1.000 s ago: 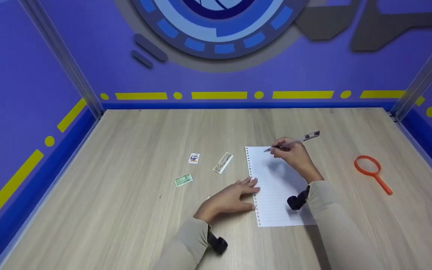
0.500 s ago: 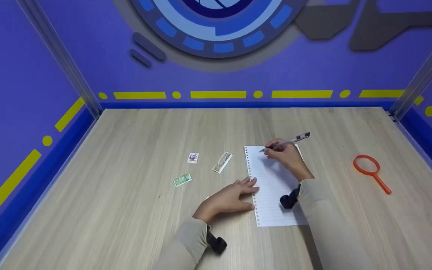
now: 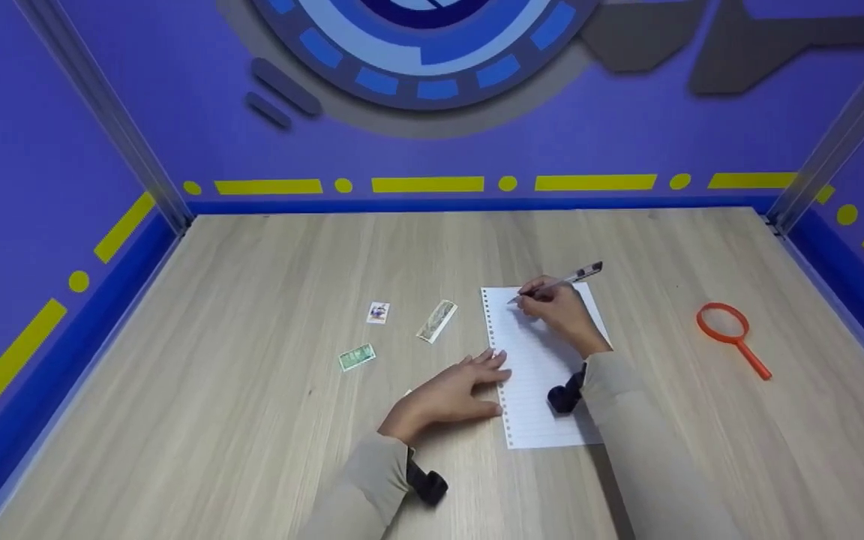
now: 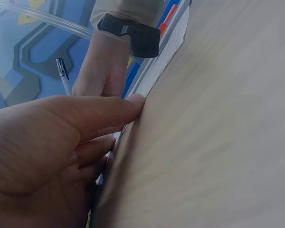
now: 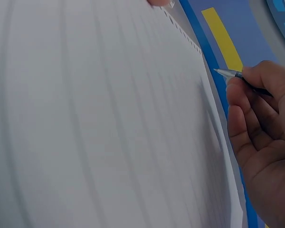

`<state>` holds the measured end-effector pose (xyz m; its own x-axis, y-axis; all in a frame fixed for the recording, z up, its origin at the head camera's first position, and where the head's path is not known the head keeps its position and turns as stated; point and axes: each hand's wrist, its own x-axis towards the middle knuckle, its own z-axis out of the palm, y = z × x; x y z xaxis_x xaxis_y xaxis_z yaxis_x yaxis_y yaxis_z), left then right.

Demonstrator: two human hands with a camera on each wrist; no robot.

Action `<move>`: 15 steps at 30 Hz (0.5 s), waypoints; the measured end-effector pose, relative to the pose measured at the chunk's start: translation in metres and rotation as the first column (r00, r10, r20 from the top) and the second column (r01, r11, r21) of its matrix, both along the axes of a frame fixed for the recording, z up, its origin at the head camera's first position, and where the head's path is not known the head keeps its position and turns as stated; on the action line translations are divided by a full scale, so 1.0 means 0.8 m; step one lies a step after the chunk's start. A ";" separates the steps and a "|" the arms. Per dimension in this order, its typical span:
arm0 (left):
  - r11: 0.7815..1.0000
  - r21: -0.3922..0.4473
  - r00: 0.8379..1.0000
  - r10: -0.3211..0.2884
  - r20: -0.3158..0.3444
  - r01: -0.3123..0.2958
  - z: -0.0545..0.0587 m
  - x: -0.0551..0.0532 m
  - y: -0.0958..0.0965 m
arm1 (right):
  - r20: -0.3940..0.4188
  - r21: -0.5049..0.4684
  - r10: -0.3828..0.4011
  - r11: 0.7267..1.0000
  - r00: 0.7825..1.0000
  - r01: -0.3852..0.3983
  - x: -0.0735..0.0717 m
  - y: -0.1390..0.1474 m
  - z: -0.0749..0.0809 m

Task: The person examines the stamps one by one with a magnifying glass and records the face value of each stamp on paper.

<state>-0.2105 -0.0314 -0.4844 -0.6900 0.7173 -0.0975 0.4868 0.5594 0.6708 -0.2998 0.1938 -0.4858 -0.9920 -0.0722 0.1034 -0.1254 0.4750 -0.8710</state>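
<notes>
A lined loose-leaf sheet (image 3: pixel 541 397) with punched holes down its left edge lies on the wooden table. My right hand (image 3: pixel 563 315) pinches a clear pen (image 3: pixel 578 275) with a dark cap end, its tip over the upper left of the sheet. In the right wrist view the pen's metal tip (image 5: pixel 223 72) points out past thumb and forefinger, raised off the paper. My left hand (image 3: pixel 451 394) rests with spread fingers on the sheet's holed edge. Seen from the left wrist, its thumb (image 4: pixel 133 102) presses at that edge.
Left of the sheet lie a long stamp-like slip (image 3: pixel 437 322), a small picture stamp (image 3: pixel 378 313) and a green stamp (image 3: pixel 357 357). A pale corner of something peeks from behind my left hand. An orange magnifying glass (image 3: pixel 732 330) lies at the right. Blue-purple panels (image 3: pixel 432 157) wall the table.
My right hand has moved left with the pen, bringing its tip closer to the sheet's top left. The left hand stays on the edge. The head view has shifted slightly.
</notes>
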 end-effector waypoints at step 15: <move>1.000 0.015 1.000 -0.013 -0.008 0.013 0.001 -0.001 -0.002 | 0.035 -0.007 0.002 1.000 0.999 -0.002 -0.005 -0.001 -0.007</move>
<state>-0.2110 -0.0326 -0.4839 -0.6814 0.7274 -0.0812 0.4991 0.5430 0.6754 -0.3041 0.1930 -0.4910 -0.9948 -0.0737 0.0696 -0.0962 0.4687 -0.8781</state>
